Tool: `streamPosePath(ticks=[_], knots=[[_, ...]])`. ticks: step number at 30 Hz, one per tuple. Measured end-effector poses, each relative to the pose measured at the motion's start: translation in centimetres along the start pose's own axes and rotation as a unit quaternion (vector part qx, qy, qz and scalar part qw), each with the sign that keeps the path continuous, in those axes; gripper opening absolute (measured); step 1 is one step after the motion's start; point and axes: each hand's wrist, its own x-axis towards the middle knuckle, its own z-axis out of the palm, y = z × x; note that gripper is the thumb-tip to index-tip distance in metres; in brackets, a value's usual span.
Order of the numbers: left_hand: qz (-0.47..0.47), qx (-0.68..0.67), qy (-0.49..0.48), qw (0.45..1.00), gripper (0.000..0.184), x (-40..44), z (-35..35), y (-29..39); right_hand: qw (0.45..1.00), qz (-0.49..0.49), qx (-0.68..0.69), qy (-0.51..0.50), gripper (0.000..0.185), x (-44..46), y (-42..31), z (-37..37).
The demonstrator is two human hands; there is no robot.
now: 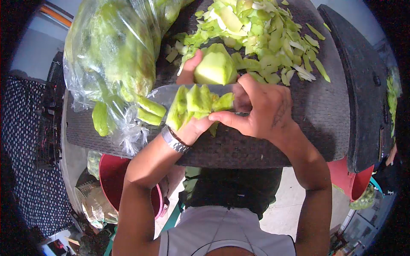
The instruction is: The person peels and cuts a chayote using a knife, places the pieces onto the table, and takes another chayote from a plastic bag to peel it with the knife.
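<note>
A peeled, pale green fruit or vegetable (214, 66) rests in my left hand (190, 123), whose thumb shows along its left side. A wide knife blade (162, 94) lies across it, with several strips of green peel (194, 102) on the blade. My right hand (260, 106) is closed round the knife near the blade's right end, thumb and forefinger pressed on it. The lower part of the left palm and the wristwatch (174, 140) show below the blade; most left fingers are hidden.
A large pile of peelings (269, 38) covers the table's (316, 123) far side. At the left stands a clear plastic bag (113, 51) of green produce, with loose pieces (149, 112) beside it. Red tubs (113, 179) stand below the table's near edge. A dark chair back (363, 85) is at the right.
</note>
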Motion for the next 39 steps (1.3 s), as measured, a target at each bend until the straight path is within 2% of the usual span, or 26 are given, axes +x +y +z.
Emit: streamPosePath(ticks=[4,6,8,9,10,12,13,14,15,17,23,31,36,38,39], knots=[[0.041,-0.001,0.038,0.998,0.055,0.7,-1.2,0.6,0.997,0.074,0.016,-0.017,0.059,0.3,0.9,-0.4],[0.135,0.04,0.074,0.987,0.056,1.1,-1.7,-0.2,0.993,0.112,-0.001,-0.024,0.056,0.7,1.7,-1.1],[0.138,0.069,-0.029,0.988,0.054,0.5,-1.6,-0.1,0.985,0.173,0.006,-0.026,0.055,0.9,3.0,-1.6],[0.077,0.093,-0.089,0.989,0.054,0.5,-1.2,0.7,0.977,0.213,0.007,-0.022,0.059,1.3,3.8,-2.0],[0.079,0.081,-0.055,0.992,0.054,0.4,-0.7,0.6,0.967,0.253,0.007,-0.017,0.062,1.6,4.3,-2.3],[0.084,0.055,0.012,0.995,0.055,0.2,0.3,0.1,0.966,0.253,0.046,-0.013,0.063,1.7,4.3,-2.9],[0.08,0.039,0.0,0.996,0.056,0.3,0.2,0.1,0.965,0.251,0.07,-0.026,0.064,1.7,3.8,-3.2],[0.096,0.04,0.028,0.994,0.056,0.4,-0.3,-0.1,0.963,0.249,0.096,-0.04,0.064,1.7,3.2,-3.2],[0.088,0.043,0.031,0.995,0.056,0.4,-0.5,-0.1,0.977,0.191,0.086,-0.045,0.059,1.5,2.4,-3.0],[0.047,0.045,0.006,0.998,0.056,0.4,-0.3,0.3,0.994,0.076,0.065,-0.052,0.053,0.9,1.0,-2.5],[0.003,0.054,-0.028,0.998,0.056,0.5,-0.2,0.7,0.998,0.039,0.041,-0.038,0.054,0.5,1.3,-1.6],[0.087,0.072,0.033,0.993,0.056,0.2,-0.8,0.2,0.994,0.107,-0.005,-0.002,0.053,0.8,3.6,-2.0],[-0.003,0.053,-0.031,0.998,0.055,0.4,-0.5,1.0,0.962,0.269,-0.054,0.001,0.064,1.8,6.2,-3.9],[-0.02,0.096,-0.082,0.992,0.056,0.3,-1.2,1.6,0.961,0.276,-0.024,0.007,0.063,2.1,6.0,-4.0],[0.006,0.121,-0.047,0.991,0.056,0.2,-0.8,1.6,0.962,0.274,-0.005,0.005,0.063,2.1,5.4,-3.9]])
